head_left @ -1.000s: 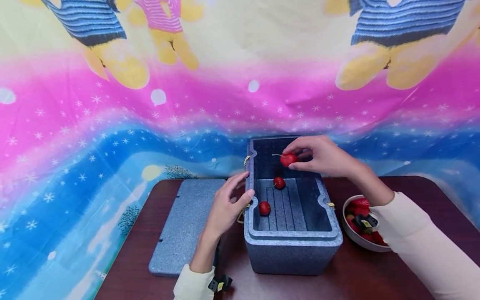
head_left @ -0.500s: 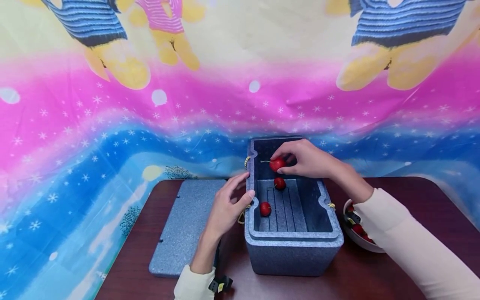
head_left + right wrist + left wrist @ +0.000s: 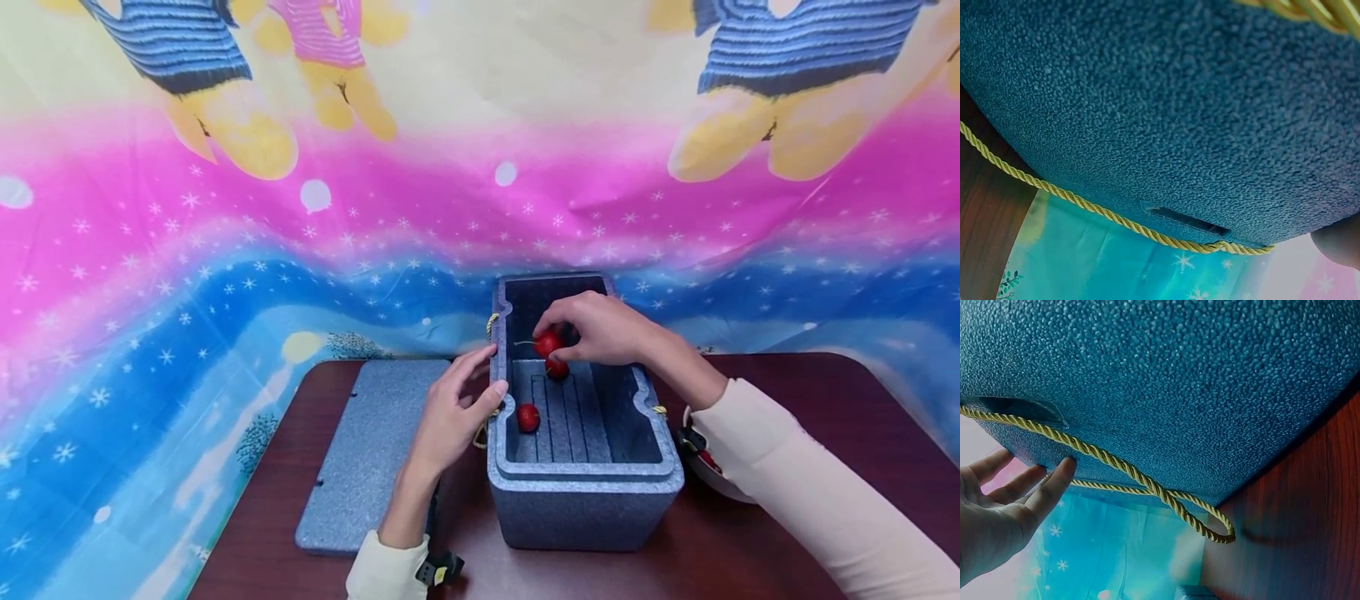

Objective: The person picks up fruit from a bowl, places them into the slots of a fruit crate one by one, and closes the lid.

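Note:
My right hand [image 3: 603, 327] is inside the grey foam box [image 3: 585, 518], pinching a red cherry [image 3: 547, 342] by its sides between thumb and fingers. Its thin stem points left. Just below it in the head view, a second cherry [image 3: 557, 368] lies on the grooved box floor, partly covered by the thumb. A third cherry [image 3: 528, 417] sits near the left inner wall. My left hand [image 3: 448, 408] rests with extended fingers against the box's left side, thumb at the rim. In the left wrist view its fingertips [image 3: 1067, 467] meet the outer wall beside a twisted gold cord [image 3: 1110, 457].
The flat grey lid [image 3: 375, 454] lies on the dark wooden table [image 3: 810, 392], left of the box. To the right, a white bowl [image 3: 723, 487] with red fruit is mostly hidden under the right sleeve. A printed cloth [image 3: 420, 192] hangs behind.
My right hand has moved left and lower into the box with the cherry, now just over the second one. The sleeve covers more of the bowl. My left hand stays put.

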A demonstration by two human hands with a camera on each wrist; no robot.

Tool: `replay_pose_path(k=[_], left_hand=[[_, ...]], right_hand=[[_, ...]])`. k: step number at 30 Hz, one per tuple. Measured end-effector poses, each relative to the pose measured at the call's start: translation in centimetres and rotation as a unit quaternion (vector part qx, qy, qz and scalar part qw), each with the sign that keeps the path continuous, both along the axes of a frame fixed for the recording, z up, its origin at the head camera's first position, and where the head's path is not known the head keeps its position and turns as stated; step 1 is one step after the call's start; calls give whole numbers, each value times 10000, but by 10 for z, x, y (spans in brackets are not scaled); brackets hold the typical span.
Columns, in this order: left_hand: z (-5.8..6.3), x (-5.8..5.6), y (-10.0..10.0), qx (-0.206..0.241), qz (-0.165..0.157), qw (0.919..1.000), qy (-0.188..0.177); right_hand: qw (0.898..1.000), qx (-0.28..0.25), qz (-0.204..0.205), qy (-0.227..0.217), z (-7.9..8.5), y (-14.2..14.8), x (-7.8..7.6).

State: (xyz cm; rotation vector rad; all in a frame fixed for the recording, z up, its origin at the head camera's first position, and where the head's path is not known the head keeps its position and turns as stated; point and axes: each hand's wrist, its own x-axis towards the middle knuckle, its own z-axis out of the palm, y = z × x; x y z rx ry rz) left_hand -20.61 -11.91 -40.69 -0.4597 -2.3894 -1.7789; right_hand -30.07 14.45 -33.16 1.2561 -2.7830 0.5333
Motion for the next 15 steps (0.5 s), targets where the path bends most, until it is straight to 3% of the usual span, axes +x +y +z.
replay_pose_path(k=[15], left_hand=[[-1, -2, 0, 27, -91, 9999, 144]], right_hand=[[9994, 352, -3, -74, -1, -1, -1]])
